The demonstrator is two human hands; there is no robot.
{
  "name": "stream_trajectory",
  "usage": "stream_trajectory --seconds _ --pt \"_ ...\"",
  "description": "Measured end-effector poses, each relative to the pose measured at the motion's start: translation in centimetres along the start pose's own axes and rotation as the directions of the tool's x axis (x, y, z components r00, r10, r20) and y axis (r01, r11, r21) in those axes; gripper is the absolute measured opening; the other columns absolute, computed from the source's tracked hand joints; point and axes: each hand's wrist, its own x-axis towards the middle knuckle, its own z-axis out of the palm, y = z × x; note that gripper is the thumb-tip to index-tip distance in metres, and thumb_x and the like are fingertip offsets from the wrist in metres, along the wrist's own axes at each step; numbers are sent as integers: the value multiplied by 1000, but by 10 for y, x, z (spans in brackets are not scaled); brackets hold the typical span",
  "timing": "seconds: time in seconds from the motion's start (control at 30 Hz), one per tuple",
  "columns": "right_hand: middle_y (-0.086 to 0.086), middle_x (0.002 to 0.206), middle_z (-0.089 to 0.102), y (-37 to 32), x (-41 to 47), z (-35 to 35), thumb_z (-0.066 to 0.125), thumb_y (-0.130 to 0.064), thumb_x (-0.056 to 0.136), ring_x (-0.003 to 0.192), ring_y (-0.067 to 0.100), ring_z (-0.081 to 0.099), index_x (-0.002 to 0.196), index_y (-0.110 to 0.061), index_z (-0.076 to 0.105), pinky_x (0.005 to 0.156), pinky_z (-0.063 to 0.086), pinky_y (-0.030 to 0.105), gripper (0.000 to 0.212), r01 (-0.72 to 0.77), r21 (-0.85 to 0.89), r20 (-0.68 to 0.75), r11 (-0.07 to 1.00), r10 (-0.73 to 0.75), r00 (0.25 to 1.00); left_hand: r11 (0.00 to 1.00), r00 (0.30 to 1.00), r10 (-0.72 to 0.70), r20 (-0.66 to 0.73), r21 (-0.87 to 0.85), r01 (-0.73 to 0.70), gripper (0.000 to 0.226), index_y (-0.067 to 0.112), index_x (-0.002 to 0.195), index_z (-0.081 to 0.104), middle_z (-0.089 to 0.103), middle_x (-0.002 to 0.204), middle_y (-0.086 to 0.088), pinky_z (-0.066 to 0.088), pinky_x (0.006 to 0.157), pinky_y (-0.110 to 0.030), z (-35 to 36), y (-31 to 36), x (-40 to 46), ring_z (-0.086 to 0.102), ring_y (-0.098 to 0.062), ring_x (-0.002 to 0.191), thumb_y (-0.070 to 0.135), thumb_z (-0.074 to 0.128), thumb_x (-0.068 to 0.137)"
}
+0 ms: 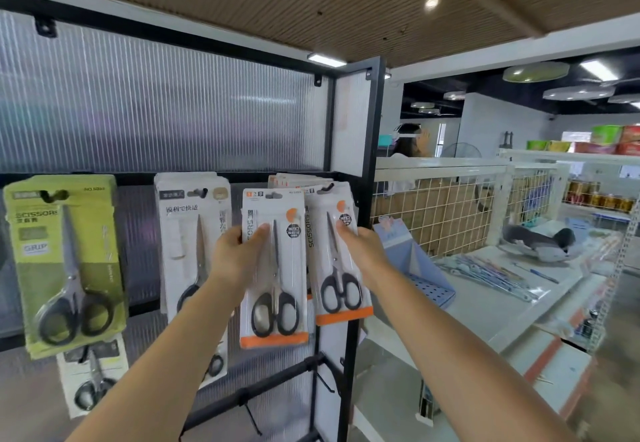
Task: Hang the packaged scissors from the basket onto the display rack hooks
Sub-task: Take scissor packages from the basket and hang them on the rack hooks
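While several carded scissors already hang along the black metal display rack (pixel 360 199), the job looks well under way but not finished, as two packs are in hand. On the rack's upper rail hang a green-carded pair with grey handles (pixel 65 261), a white-carded stack with black lettering (pixel 188 233), and behind the held packs a further stack of orange-trimmed cards (pixel 294 180). Lower hooks (pixel 323 377) stand bare, so room remains.

The left hand (pixel 239 251) grips the white, orange-footed pack of black-handled scissors (pixel 273 268) by its left edge, thumb curled over the front. Its hang slot sits level with the rail, though whether it is on a hook I cannot tell. The right hand (pixel 360 246) grips a second, matching orange-footed pack (pixel 337 254) at its right edge, thumb pressed on the card face; this one's top meets a dark hook and tilts slightly.

No basket shows in view, so how many packs are left cannot be judged. Seating both slots fully seems the remaining step.
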Motion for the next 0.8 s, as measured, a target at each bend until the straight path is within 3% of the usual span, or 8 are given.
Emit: stream_trajectory --seconds 0.1,0.2,0.4,0.5,0.57,0.67,0.73,0.8 --pt "11 89 63 0 8 4 51 -45 94 94 28 61 92 -2 61 69 44 28 44 -30 -103 -32 994 27 999 1000 1000 6 15 -7 -6 32 17 65 47 43 53 5 33 49 -23 1 -4 3 40 -11 49 29 58 93" --pt "1 74 53 2 16 8 44 -54 94 68 15 51 77 -11 54 51 31 22 46 -19 -320 -65 947 -2 998 1000 1000 -4 25 -31 5 33 17 64 45 43 40 12 33 39 -15 3 -7 5 40 -3 37 26 58 93" --pt "-1 71 48 4 28 13 36 -58 93 63 12 47 85 -12 51 50 29 24 49 -2 -493 -10 870 -3 1000 1000 999 -12 33 -3 12 26 12 73 52 47 61 1 36 46 -18 4 -14 9 42 -13 53 28 58 93" --pt "-4 67 39 6 35 7 44 -50 94 60 9 41 75 -21 40 49 26 24 35 36 -476 28 879 -25 999 1000 998 -25 53 -8 26 21 8 87 59 53 65 0 39 49 -21 7 -15 7 47 -14 56 28 59 93" --pt "-6 65 37 0 34 -2 48 -38 94 57 6 36 68 -24 34 50 24 22 33 128 -453 -35 882 -161 986 999 998 -28 61 -31 30 20 9 86 57 50 63 1 37 48 -20 11 -14 7 44 -11 53 28 58 93" --pt "0 78 58 -24 23 -14 50 -40 94 72 12 55 82 -16 54 63 42 27 27 293 -339 -70 894 -334 940 998 998 3 58 -65 1 19 13 79 51 49 63 3 37 41 -13 23 -11 1 45 -10 55 24 58 93" --pt "1 85 64 -43 12 -19 49 -44 94 81 16 62 85 -17 59 74 50 30 29 350 -276 36 895 -355 934 993 998 23 61 -117 -15 18 14 77 52 53 66 4 39 41 -8 33 -8 -5 50 -11 60 20 58 93" --pt "-3 90 64 -53 4 -23 51 -42 94 79 10 62 95 -17 62 70 50 21 27 382 -312 147 870 -353 924 990 996 36 85 -141 -24 14 14 80 55 58 72 3 44 51 -12 43 -7 -10 56 -11 67 19 59 93"
